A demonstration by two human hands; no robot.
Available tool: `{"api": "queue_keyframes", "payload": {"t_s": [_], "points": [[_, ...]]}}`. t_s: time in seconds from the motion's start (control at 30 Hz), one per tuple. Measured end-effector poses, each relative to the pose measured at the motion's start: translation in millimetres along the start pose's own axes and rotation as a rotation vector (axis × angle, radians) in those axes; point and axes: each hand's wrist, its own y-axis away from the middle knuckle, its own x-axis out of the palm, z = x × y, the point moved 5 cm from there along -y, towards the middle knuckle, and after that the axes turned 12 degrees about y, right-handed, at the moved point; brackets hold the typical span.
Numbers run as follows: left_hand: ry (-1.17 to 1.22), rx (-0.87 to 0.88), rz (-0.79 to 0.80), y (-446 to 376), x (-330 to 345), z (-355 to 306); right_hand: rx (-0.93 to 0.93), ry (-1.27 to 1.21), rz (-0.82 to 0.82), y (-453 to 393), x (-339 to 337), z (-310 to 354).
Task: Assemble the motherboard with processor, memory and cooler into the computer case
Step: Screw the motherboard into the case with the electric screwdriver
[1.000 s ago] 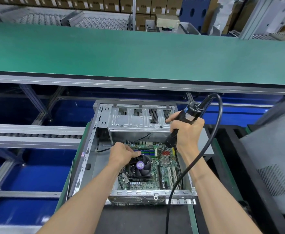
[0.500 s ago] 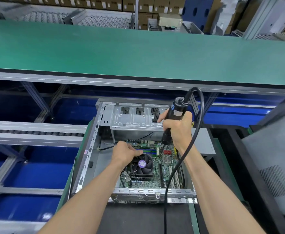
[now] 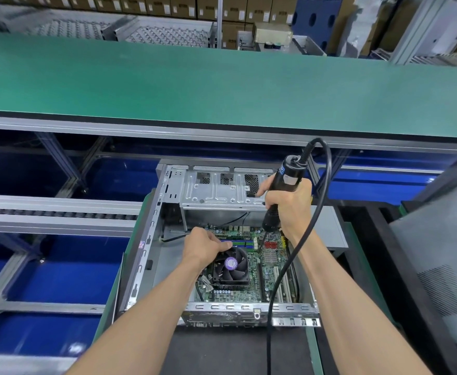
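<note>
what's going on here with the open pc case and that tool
A person is fastening a motherboard into an open computer case. The right hand grips a corded electric screwdriver, held nearly upright with its bit down at the far part of the board. The left hand rests on the far-left edge of the cooler fan, steadying the board. The case lies on its side at the near edge of the workstation.

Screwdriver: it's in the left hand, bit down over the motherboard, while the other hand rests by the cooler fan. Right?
Not quite. The head view shows the screwdriver in the right hand, bit down over the motherboard. The left hand is the one resting by the cooler fan.
</note>
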Motion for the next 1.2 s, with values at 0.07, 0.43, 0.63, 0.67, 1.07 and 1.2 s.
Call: {"api": "queue_keyframes", "payload": {"t_s": [0.07,0.43,0.63,0.67,1.07,1.2], "points": [[0.001,-0.001,0.001,-0.7,0.2,-0.2,0.010,0.000,-0.006,0.7,-1.4,-1.5],[-0.008,0.013,-0.013,2.2,1.0,-2.5,0.012,0.001,-0.015,4.8,-1.8,-1.7],[-0.054,0.151,-0.067,8.7,-1.2,-15.2,0.023,0.010,0.011,10.2,-4.0,2.9],[0.013,0.164,-0.057,9.7,-0.6,-18.3,0.039,-0.003,-0.023,11.7,-10.8,2.9],[1.460,-0.263,0.355,22.4,50.5,-35.8,0.193,-0.791,-0.428,37.5,-109.2,10.7],[1.516,-0.222,0.395,22.9,52.3,-37.7,0.188,-0.839,-0.486,45.2,-121.5,8.4]]}}
